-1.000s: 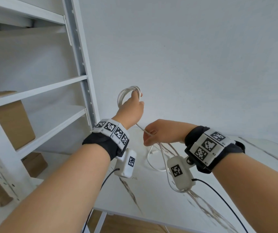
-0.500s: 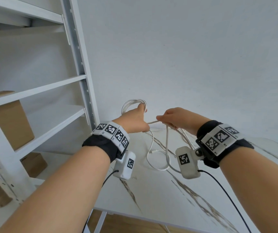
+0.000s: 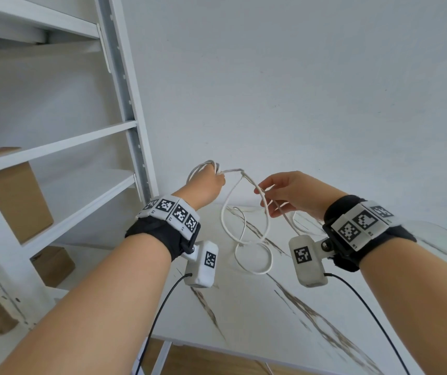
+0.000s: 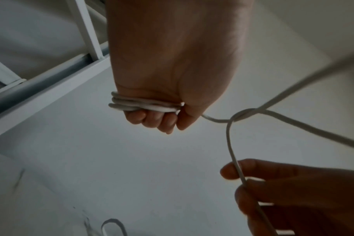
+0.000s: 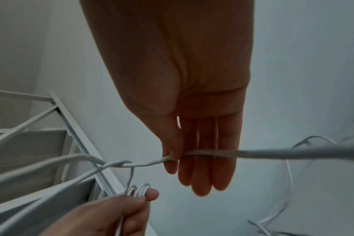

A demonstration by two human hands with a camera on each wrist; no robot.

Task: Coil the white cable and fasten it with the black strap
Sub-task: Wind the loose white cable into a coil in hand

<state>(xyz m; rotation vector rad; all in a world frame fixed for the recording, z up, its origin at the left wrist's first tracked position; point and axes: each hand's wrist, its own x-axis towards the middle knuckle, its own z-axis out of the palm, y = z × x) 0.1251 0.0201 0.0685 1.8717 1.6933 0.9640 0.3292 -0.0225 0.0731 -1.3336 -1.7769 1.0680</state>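
My left hand [image 3: 208,183] is raised and grips a small coil of the white cable [image 3: 200,167]; the left wrist view shows several turns [image 4: 144,105] wrapped in its curled fingers. From the coil a strand runs right to a knot-like crossing [image 3: 242,173]. My right hand [image 3: 287,190] pinches the strand just beyond it, thumb against fingers [image 5: 172,157]. Below the hands the slack cable hangs in loops [image 3: 254,255] down to the table. No black strap shows in any view.
A white marble-pattern table [image 3: 244,315] lies under the hands, against a white wall. A white metal shelf unit [image 3: 133,136] stands close on the left, with cardboard boxes [image 3: 16,201] on its shelves. More cable lies on the table at the right [image 5: 289,175].
My right hand rose to meet the left hand, then drew away to the right along the strand. A knot-like crossing now shows between the hands. The left hand stays raised with the coil.
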